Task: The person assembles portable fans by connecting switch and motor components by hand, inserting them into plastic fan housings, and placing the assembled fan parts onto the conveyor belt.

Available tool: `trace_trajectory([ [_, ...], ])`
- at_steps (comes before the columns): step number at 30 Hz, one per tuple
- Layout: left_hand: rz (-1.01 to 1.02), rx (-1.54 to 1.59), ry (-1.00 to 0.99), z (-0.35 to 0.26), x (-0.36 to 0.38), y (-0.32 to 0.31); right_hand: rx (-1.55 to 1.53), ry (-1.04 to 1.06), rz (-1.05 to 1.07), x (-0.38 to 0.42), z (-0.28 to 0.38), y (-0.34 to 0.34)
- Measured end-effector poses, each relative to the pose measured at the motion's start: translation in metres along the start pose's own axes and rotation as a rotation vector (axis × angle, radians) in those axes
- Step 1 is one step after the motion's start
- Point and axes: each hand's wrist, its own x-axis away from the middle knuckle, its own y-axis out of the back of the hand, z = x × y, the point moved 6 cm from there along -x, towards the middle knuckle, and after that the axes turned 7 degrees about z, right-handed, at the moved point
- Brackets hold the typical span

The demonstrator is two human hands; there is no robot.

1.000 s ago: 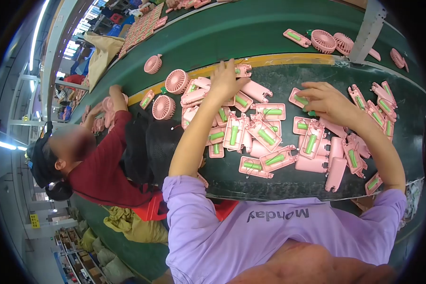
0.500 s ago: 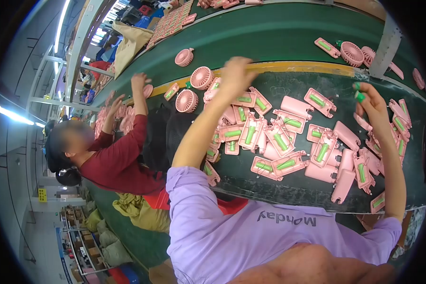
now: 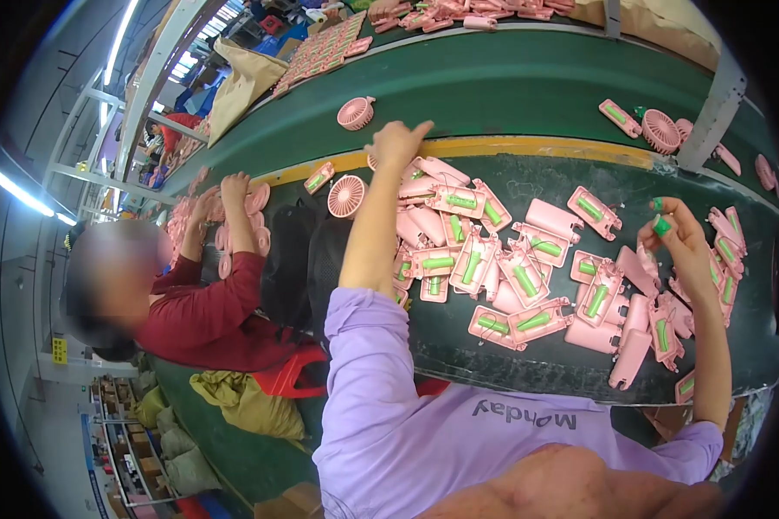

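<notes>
My left hand (image 3: 396, 144) is at the yellow edge strip, thumb stretched away from the other fingers. Beneath its fingers a pink fan head (image 3: 372, 162) is mostly hidden; I see no firm hold on it. Another round pink fan head (image 3: 346, 196) lies just left of my forearm. Green tape wraps fingertips of my right hand (image 3: 679, 233), which pinches a small pink plastic piece (image 3: 647, 260), partly blurred, above the bench. Between my hands lie several pink handle shells (image 3: 521, 278), many with a green cylindrical battery inside, some with thin wires.
Beyond the yellow strip (image 3: 545, 149) runs a green conveyor belt (image 3: 493, 86) carrying a pink fan head (image 3: 355, 113) and, at right, more fan parts (image 3: 660, 131). A metal post (image 3: 715, 112) stands at right. A co-worker in a dark red top (image 3: 203, 303) handles pink parts at left.
My left hand has moved left and down onto the fan head beside the yellow strip. My right hand has lowered slightly with the pink piece. The view has shifted; the co-worker's hands have come down.
</notes>
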Motion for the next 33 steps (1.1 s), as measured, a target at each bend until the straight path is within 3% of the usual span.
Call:
trace_trajectory([
  [4,-0.154,-0.121,-0.276,-0.044,-0.003,-0.026,0.011,-0.027,-0.009,0.003,-0.007,0.006],
  [9,-0.205,0.296,-0.432,-0.076,0.032,-0.017,0.08,-0.086,-0.038,0.008,-0.011,0.015],
  [12,-0.03,0.638,-0.477,-0.083,0.04,-0.009,0.03,-0.089,-0.075,0.002,-0.006,0.01],
  [18,-0.011,0.989,-0.72,-0.127,0.091,0.013,-0.083,0.013,-0.098,-0.02,0.02,-0.021],
  [19,0.048,0.936,-0.723,-0.136,0.101,0.013,-0.095,0.028,-0.057,-0.025,0.017,-0.021],
  [23,0.56,1.243,-0.642,-0.171,0.155,0.004,-0.075,0.049,-0.04,-0.036,0.026,-0.025],
  [29,0.749,1.408,-0.708,-0.195,0.209,-0.003,-0.077,0.103,-0.003,-0.034,0.055,-0.037],
  [33,0.765,1.393,-0.736,-0.196,0.225,-0.004,-0.106,0.127,0.045,-0.028,0.059,-0.046],
])
